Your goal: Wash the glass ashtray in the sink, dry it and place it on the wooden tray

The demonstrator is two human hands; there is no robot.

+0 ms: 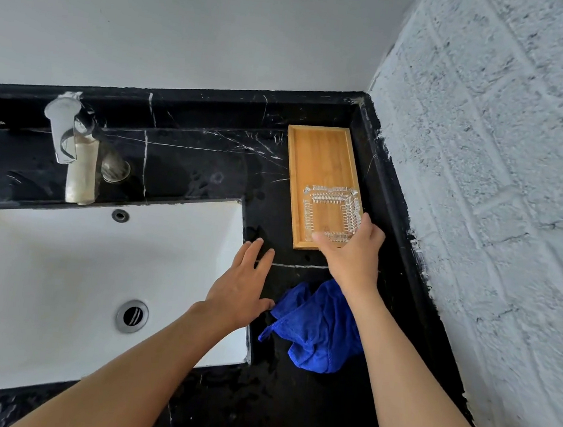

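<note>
The square clear glass ashtray (pixel 330 211) is over the near half of the wooden tray (pixel 316 154), which lies at the back right of the black marble counter. My right hand (pixel 352 251) grips the ashtray's near edge, thumb on the left, fingers on the right. I cannot tell whether the ashtray rests on the tray or hangs just above it. My left hand (pixel 242 285) is flat and open, fingers spread, over the counter strip between the white sink (pixel 43 276) and the tray, holding nothing.
A crumpled blue cloth (pixel 314 326) lies on the counter under my right forearm. The chrome faucet (pixel 73 148) stands behind the sink. A rough white brick wall closes the right side, and the counter's raised back edge runs behind the tray.
</note>
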